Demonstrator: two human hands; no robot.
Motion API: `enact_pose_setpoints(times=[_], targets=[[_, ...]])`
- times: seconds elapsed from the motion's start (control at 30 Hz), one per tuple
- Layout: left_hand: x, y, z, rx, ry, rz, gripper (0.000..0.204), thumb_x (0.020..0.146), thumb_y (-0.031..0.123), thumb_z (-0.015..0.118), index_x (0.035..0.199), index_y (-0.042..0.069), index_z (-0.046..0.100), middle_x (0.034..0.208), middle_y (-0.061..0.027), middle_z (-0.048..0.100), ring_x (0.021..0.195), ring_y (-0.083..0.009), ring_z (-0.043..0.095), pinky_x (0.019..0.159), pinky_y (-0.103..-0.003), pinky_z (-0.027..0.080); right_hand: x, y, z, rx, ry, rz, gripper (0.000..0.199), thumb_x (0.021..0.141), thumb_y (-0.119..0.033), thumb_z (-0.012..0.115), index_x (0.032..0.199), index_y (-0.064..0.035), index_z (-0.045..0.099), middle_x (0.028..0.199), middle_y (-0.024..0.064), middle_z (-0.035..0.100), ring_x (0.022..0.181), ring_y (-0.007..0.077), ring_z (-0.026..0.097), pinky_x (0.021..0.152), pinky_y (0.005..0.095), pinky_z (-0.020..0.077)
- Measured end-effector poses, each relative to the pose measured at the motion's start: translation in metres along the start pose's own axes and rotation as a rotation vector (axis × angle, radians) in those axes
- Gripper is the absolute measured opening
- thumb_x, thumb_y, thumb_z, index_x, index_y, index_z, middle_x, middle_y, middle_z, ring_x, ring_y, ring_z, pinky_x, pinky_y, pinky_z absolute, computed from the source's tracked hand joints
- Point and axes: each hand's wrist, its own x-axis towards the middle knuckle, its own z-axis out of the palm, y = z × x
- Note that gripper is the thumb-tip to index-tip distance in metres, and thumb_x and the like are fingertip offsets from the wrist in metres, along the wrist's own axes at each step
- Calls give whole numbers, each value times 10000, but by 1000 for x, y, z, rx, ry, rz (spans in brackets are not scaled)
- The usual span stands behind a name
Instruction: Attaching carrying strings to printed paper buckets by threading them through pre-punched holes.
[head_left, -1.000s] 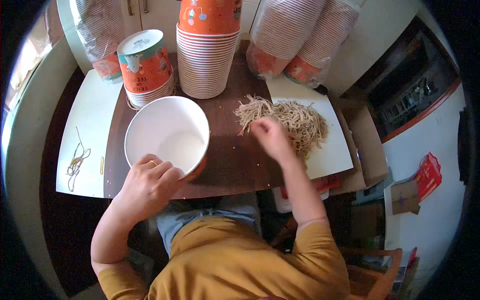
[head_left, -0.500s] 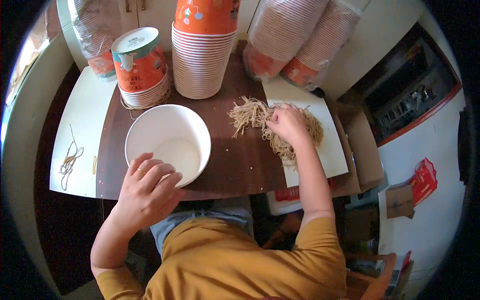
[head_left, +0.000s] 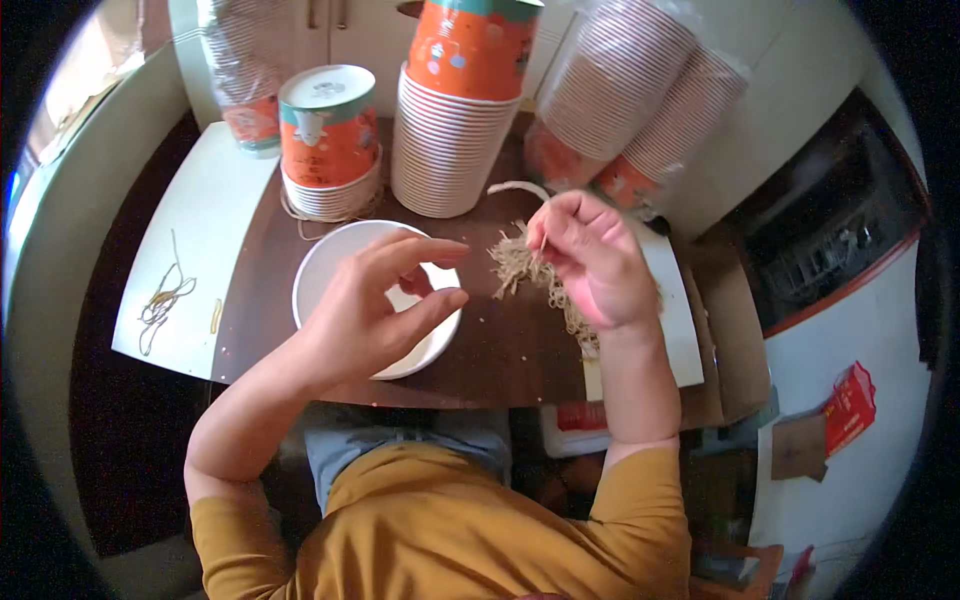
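Observation:
My right hand (head_left: 595,255) is raised over the cord pile, thumb and fingers pinched on a pale cord (head_left: 518,186). One end of that cord curves out past the fingers to the left; the rest is hidden in the hand. Beneath lies a tangled heap of beige cords (head_left: 515,262), partly covered by my hand and forearm. My left hand (head_left: 375,290) hovers over a white-walled paper bucket (head_left: 322,270), thumb and fingers apart with nothing between them. The bucket stands on the table, mouth upward.
Behind the bucket stand a short stack of upturned orange-and-green buckets (head_left: 328,150) and a taller stack (head_left: 455,140). Plastic-wrapped bucket stacks (head_left: 610,80) lean at the back right. Loose cords (head_left: 165,308) lie on the white board at left. A cardboard box (head_left: 735,320) sits beyond the table's right edge.
My right hand has risen from the heap with a cord in its fingers. My left hand has moved right across the bucket's mouth and opened wider. The view has shifted slightly.

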Motion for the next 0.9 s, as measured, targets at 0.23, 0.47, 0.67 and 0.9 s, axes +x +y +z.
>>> enact_pose_setpoints(times=[0.23,0.47,0.67,0.9], targets=[[-17,-2,-23,-775,-125,-305,497,852,105,691,1286,-28,490,1136,-98,616,976,-113,598,857,-252,498,-3,23,31,-68,-208,156,150,897,-154,627,909,-5,618,843,45,648,798,108,600,782,248,477],[-27,2,-29,-359,-3,-364,138,874,98,657,917,-31,677,801,-59,678,694,-102,622,626,-246,515,6,34,33,-81,-216,215,142,877,-121,619,944,2,597,893,67,650,877,130,600,841,270,463],[-11,23,-45,370,3,-36,108,835,84,647,894,-7,643,738,-106,644,639,-156,614,584,-293,487,22,27,66,140,-218,269,536,871,-130,594,1325,0,341,1190,155,546,1000,218,599,874,323,495],[-7,36,-65,475,-20,-64,98,838,93,645,888,9,653,728,-99,644,662,-147,617,608,-299,497,34,36,83,-222,-256,67,164,853,-84,672,980,1,613,890,73,665,736,126,642,629,239,505]])
